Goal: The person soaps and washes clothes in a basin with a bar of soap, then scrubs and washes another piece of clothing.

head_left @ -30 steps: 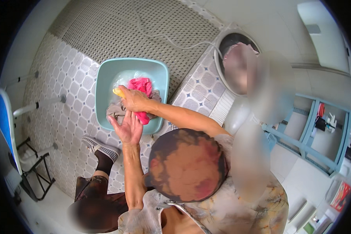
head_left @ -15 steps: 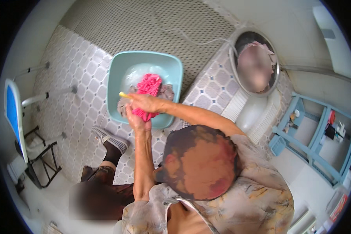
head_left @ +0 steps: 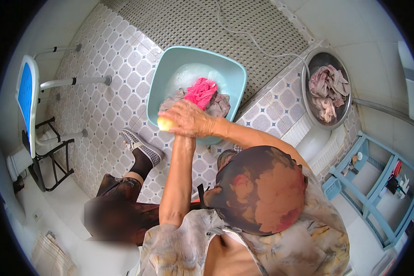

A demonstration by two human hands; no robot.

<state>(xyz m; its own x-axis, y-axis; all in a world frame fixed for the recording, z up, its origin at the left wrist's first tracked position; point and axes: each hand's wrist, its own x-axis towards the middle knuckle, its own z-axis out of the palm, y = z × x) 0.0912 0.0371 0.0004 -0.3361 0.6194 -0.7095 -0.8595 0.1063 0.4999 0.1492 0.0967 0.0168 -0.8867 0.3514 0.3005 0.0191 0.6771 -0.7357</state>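
My right hand (head_left: 191, 118) lies across the top of my left hand, its fingers closed around a pale yellow bar of soap (head_left: 167, 123). My left hand (head_left: 183, 133) is mostly covered by the right one, so its fingers cannot be seen. Both are over the near rim of a light blue plastic basin (head_left: 237, 83). A bright pink ribbed cloth (head_left: 201, 92) lies in the basin, running up to my right hand. Wet grey-brown cloth (head_left: 218, 106) shows on either side of it, with soapy water behind.
At the right, a metal bowl (head_left: 346, 99) of crumpled clothes rests over a white squat toilet (head_left: 306, 133). A thin hose (head_left: 257, 43) crosses the perforated grey mat (head_left: 267, 23). A blue-seated chair (head_left: 27, 101) stands left; a blue shelf rack (head_left: 370, 181) stands right.
My hands have drawn back from the pink cloth to the basin's near rim. The soap has come closer in and shows more fully. The whole view has shifted.
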